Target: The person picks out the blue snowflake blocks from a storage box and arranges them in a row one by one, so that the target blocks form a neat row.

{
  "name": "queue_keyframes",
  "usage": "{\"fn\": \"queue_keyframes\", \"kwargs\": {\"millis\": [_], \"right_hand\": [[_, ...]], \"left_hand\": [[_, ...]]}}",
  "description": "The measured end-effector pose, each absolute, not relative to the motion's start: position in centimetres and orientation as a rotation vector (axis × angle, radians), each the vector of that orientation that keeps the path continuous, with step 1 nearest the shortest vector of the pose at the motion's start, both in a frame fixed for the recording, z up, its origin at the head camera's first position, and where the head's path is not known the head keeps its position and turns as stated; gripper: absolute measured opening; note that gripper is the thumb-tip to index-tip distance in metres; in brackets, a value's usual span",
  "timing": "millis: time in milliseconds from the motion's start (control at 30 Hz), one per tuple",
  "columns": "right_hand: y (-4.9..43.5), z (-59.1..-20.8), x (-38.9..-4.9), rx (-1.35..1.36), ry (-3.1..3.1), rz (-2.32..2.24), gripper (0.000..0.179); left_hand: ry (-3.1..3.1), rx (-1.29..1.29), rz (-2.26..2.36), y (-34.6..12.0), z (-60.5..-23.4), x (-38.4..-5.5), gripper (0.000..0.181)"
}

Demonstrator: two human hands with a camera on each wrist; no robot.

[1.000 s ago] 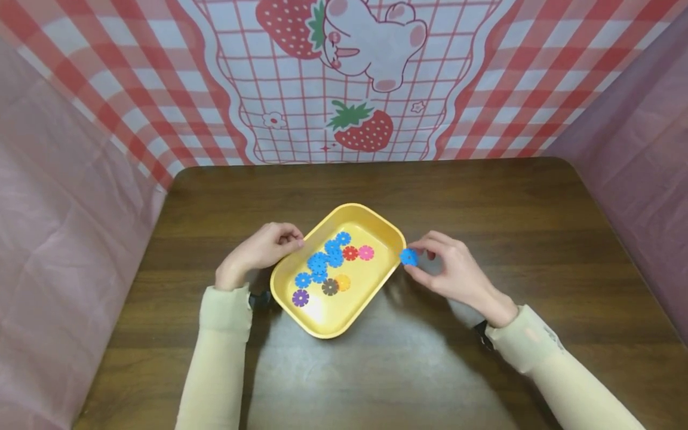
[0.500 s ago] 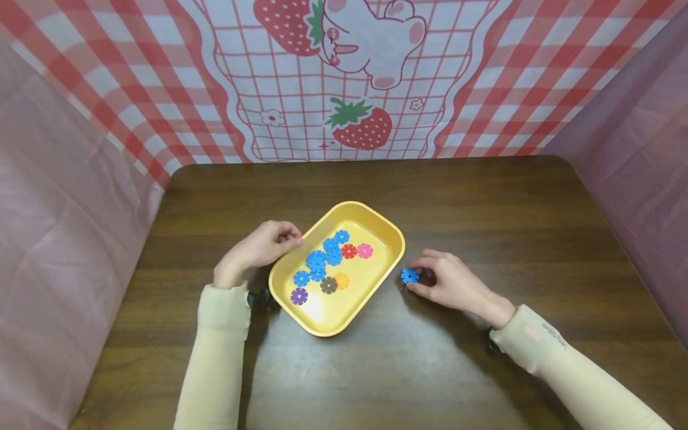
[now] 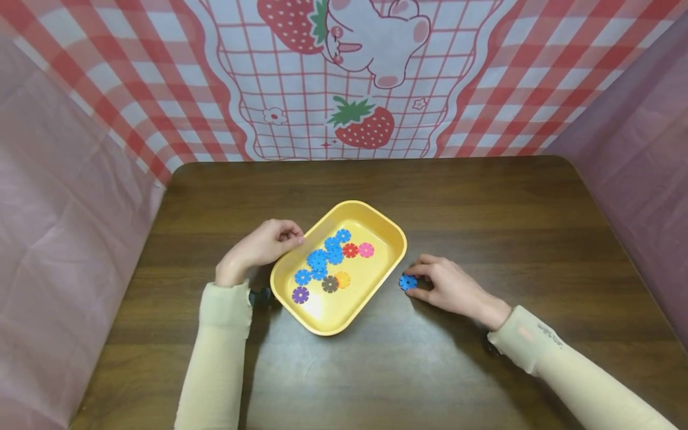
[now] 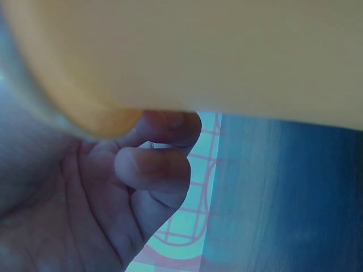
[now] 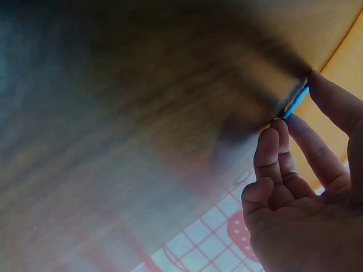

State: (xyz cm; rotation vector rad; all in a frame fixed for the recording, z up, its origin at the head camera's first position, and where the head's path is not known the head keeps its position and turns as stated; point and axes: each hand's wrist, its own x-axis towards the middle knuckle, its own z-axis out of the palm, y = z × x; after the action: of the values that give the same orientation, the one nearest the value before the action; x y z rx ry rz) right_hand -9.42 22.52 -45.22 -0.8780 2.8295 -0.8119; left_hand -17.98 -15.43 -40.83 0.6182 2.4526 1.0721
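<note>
A yellow plastic tray (image 3: 371,298) lies at a slant on the table. In it are flower-shaped notched discs: several blue discs (image 3: 317,260) in an overlapping line, a red disc (image 3: 350,251), a pink disc (image 3: 366,250), a purple disc (image 3: 300,295), a brown disc (image 3: 330,283) and an orange disc (image 3: 343,279). My left hand (image 3: 269,242) grips the tray's left rim with its fingertips; the tray wall hides part of it in the left wrist view. Right of the tray, my right hand (image 3: 451,286) pinches a blue disc (image 5: 296,101) by its edges, low at the tabletop.
The brown wooden table (image 3: 510,221) extends all round the tray. Behind it hangs a red and white checked cloth (image 3: 333,89) with strawberries. Pink cloths (image 3: 629,131) close off both sides.
My right hand has come down and slightly nearer to me with the blue disc, from beside the tray's right rim to the table. The left hand and tray have stayed in place.
</note>
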Motion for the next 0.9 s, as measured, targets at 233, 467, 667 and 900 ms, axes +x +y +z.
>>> {"fn": "queue_keyframes", "kwargs": {"millis": [233, 467, 667, 900], "right_hand": [[22.6, -45.3, -9.3, -0.878, 2.825, -0.805, 0.03], [22.7, -45.3, -9.3, -0.901, 2.833, -0.819, 0.031], [23.1, -44.3, -9.5, -0.909, 2.849, -0.845, 0.032], [23.8, -42.1, -10.4, -0.879, 2.879, -0.82, 0.037]], "left_hand": [[2.449, 0.607, 1.069, -15.4, -40.8, -17.9, 0.019], [2.446, 0.602, 1.064, -15.4, -40.9, -18.0, 0.019], [2.452, 0.592, 1.052, -15.3, -40.7, -18.0, 0.02], [2.446, 0.583, 1.061, -15.3, -40.8, -18.0, 0.019]]}}
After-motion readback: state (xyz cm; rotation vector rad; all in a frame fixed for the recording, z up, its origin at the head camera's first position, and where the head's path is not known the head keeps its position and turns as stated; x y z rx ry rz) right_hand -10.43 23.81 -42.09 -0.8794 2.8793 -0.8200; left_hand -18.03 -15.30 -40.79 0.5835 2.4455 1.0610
